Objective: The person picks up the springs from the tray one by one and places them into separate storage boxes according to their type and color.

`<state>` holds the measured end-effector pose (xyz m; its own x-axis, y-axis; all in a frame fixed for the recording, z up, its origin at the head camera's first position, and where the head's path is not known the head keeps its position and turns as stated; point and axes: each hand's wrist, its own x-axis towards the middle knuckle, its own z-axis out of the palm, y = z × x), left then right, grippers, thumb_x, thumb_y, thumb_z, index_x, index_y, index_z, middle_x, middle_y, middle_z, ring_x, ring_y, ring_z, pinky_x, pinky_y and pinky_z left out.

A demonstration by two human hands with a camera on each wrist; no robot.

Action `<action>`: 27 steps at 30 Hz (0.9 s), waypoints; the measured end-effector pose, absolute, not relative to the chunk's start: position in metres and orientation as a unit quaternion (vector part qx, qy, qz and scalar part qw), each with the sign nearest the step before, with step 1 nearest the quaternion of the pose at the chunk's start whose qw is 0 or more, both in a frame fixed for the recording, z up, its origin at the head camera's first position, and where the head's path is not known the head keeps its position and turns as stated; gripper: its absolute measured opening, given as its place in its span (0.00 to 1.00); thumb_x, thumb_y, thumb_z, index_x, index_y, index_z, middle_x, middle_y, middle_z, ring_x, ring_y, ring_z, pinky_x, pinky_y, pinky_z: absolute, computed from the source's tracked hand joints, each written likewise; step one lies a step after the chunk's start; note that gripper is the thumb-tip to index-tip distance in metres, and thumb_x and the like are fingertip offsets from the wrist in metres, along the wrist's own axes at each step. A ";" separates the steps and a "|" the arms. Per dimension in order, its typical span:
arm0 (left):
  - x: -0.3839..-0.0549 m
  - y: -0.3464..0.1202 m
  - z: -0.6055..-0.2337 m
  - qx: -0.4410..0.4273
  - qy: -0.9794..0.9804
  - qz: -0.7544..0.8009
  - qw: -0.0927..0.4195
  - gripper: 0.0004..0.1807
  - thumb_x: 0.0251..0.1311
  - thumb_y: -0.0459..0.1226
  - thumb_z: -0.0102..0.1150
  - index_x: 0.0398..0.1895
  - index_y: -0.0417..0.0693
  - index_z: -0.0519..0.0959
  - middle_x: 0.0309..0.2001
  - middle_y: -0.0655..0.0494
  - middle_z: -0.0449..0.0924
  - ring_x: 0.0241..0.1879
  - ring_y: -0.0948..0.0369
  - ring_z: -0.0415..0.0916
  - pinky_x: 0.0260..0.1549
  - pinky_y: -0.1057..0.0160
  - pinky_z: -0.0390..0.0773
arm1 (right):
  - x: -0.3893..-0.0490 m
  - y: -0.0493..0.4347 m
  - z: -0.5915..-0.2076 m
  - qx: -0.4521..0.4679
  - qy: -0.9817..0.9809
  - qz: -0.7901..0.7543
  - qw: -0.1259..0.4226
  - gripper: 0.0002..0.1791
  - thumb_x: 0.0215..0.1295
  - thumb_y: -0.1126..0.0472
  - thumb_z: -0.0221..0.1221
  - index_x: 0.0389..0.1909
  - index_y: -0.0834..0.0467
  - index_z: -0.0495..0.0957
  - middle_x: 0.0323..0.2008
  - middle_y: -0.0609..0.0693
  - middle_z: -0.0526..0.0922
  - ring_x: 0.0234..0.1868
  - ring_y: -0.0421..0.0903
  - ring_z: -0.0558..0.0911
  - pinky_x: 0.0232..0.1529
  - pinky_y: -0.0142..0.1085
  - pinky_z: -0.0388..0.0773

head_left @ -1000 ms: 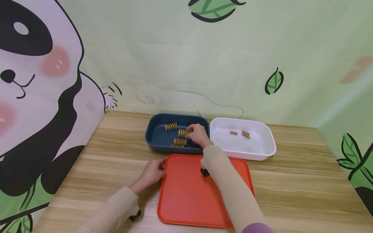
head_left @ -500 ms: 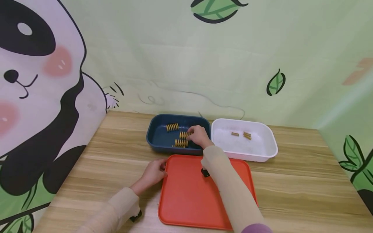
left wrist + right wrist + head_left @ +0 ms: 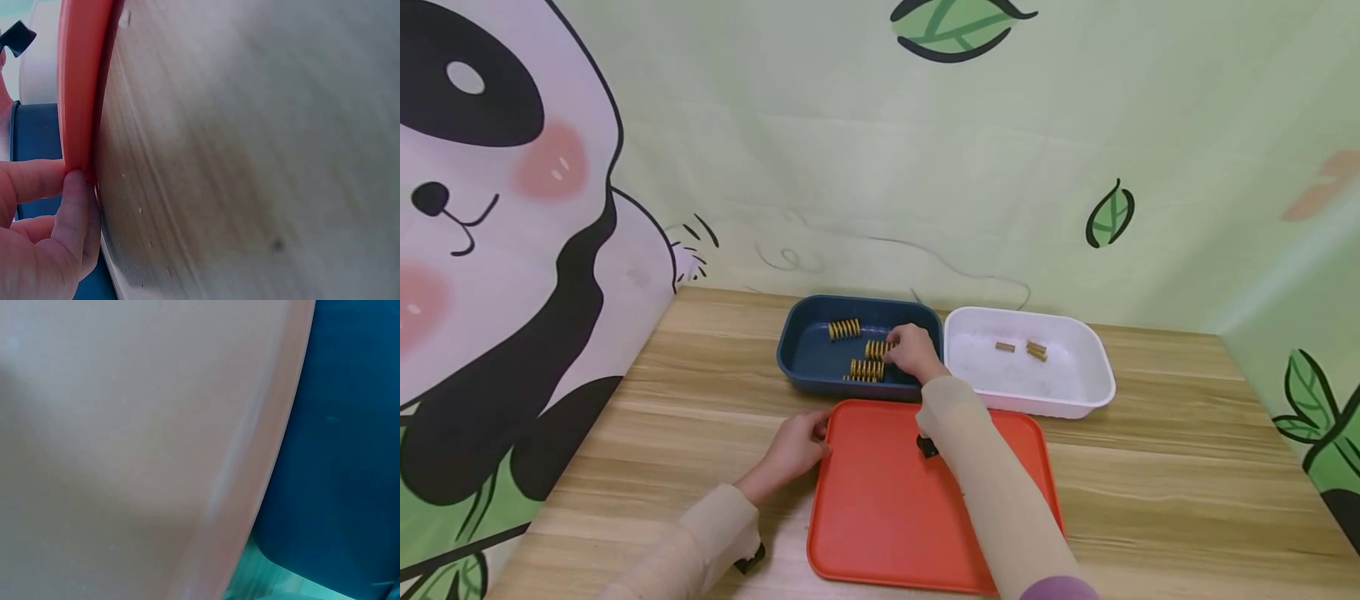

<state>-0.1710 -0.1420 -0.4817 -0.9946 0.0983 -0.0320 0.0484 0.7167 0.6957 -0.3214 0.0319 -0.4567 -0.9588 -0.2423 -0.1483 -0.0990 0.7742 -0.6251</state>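
Note:
In the head view my right hand [image 3: 915, 350] reaches into the dark blue bin [image 3: 801, 382], its thumb and fingers pinching the right end of a yellow coil spring [image 3: 877, 350]. More springs lie in that bin: one [image 3: 844, 330] at the back, another [image 3: 867, 369] by the front wall with a further one partly hidden below it. My left hand [image 3: 792, 447] grips the left rim of the red tray [image 3: 887, 500]; in the left wrist view the thumb and fingers [image 3: 74, 200] pinch its edge. The right wrist view shows tray and bin wall, but not the right hand's fingers.
A white bin [image 3: 985, 375] stands against the blue one's right side, holding 3 small brown rods [image 3: 1036, 352]. The tray lies on the wooden table [image 3: 1165, 467] just in front of both bins. Behind them rises a printed cloth backdrop [image 3: 820, 150].
The head view has shifted slightly. Within the blue bin, the right hand and its spring have barely moved. The left hand stays at the tray's rim.

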 end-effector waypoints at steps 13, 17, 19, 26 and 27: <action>-0.172 -0.142 -0.483 0.035 0.924 0.379 0.039 0.27 0.38 0.24 0.57 0.50 0.37 0.74 0.26 0.53 0.73 0.27 0.61 0.68 0.26 0.67 0.69 | -0.321 0.031 -0.457 -0.085 0.942 -0.305 0.112 0.15 0.50 0.64 0.61 0.41 0.61 0.78 0.47 0.54 0.78 0.43 0.50 0.76 0.42 0.40 0.75; -0.172 -0.142 -0.484 0.037 0.924 0.379 0.035 0.27 0.38 0.23 0.57 0.49 0.36 0.74 0.26 0.53 0.73 0.27 0.62 0.68 0.26 0.67 0.69 | -0.320 0.031 -0.457 -0.086 0.944 -0.296 0.116 0.14 0.51 0.64 0.61 0.41 0.61 0.78 0.47 0.54 0.78 0.42 0.49 0.76 0.42 0.39 0.75; -0.172 -0.142 -0.483 0.038 0.925 0.377 0.035 0.27 0.38 0.23 0.57 0.49 0.36 0.74 0.26 0.53 0.73 0.27 0.61 0.68 0.26 0.67 0.69 | -0.320 0.031 -0.457 -0.085 0.945 -0.294 0.117 0.14 0.51 0.63 0.61 0.41 0.61 0.78 0.46 0.54 0.78 0.41 0.49 0.76 0.42 0.39 0.75; -0.171 -0.142 -0.483 0.035 0.924 0.379 0.040 0.27 0.39 0.23 0.57 0.50 0.37 0.74 0.26 0.52 0.74 0.27 0.61 0.68 0.26 0.67 0.70 | -0.319 0.031 -0.456 -0.079 0.948 -0.282 0.122 0.14 0.51 0.63 0.61 0.40 0.60 0.78 0.45 0.54 0.79 0.40 0.49 0.76 0.42 0.40 0.75; -0.171 -0.142 -0.482 0.035 0.924 0.378 0.040 0.27 0.39 0.23 0.57 0.50 0.37 0.74 0.26 0.52 0.74 0.27 0.61 0.68 0.26 0.67 0.70 | -0.319 0.031 -0.456 -0.079 0.949 -0.280 0.122 0.14 0.51 0.62 0.61 0.40 0.60 0.78 0.45 0.54 0.79 0.40 0.49 0.76 0.42 0.40 0.75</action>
